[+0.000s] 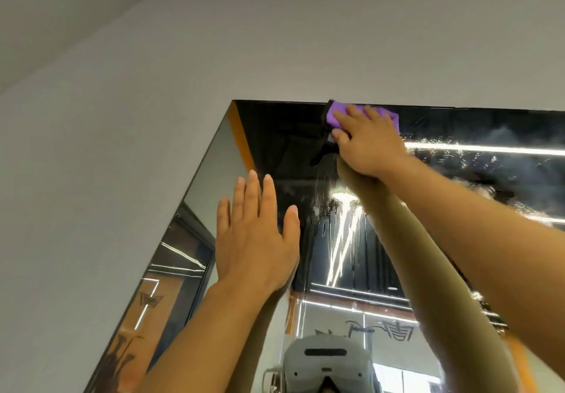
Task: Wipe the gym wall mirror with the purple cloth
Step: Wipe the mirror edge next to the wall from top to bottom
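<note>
A: Purple cloth (336,116) — where is it in the head view?

B: Up at about one o'clock from the middle of the picture, flat against the wall mirror (458,178) right under its top edge. The right hand (368,142) lies on it with straight fingers, pressing it to the glass; the thumb sticks out at nine o'clock from the palm, below the cloth's lower left corner. Part of the cloth shows past the fingertips at eleven o'clock and a strip past them at two o'clock.

A: And the other hand?

B: The left hand (255,239) is at about seven o'clock from the cloth, well apart from it. Its fingers are straight and slightly spread, pointing to twelve o'clock, palm toward the mirror, gripping nothing. I cannot tell whether it touches the glass.

A: What does the glass look like?

B: Wet streaks and drip trails (342,233) run down between the two forearms, at six o'clock from the cloth. Specks and smears spread to three o'clock from the right hand, across a reflected light strip (489,149).

A: Anything else?

B: A grey wall (153,102) fills the upper and left part. At six o'clock, at the bottom edge, the mirror reflects a grey headset (327,362).
</note>
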